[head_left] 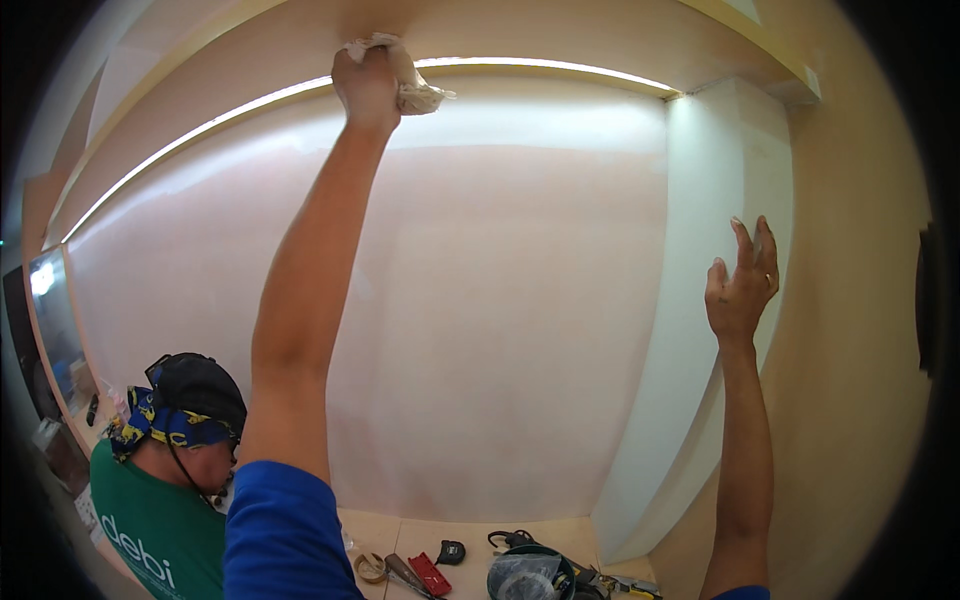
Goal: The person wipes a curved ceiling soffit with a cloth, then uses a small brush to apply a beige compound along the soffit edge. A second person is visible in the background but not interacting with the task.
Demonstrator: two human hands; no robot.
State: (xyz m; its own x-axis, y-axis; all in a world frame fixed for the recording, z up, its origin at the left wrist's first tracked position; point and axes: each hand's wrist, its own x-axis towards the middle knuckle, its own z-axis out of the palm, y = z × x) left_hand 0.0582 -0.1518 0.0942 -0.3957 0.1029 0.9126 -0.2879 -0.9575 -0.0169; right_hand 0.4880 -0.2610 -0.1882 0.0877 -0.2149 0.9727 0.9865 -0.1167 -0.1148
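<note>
My left hand [367, 88] is raised overhead, closed on a crumpled off-white cloth [420, 95] at the underside of the wooden overhead ledge [530, 30], beside a long lit light strip [540, 65]. Below it is a pale, patchy wall panel [500, 300]. My right hand [742, 285] is up at the right with fingers apart and holding nothing, in front of or against a whitish vertical column [700, 180]; I cannot tell whether it touches.
A co-worker [150, 510] in a green shirt and cap is at lower left, near a mirror [65, 320]. On the worktop [375, 530] below lie tape rolls, a red tool [428, 573], a tape measure [450, 553], a dark bucket [520, 578] and several other tools. A beige wall [860, 350] stands at right.
</note>
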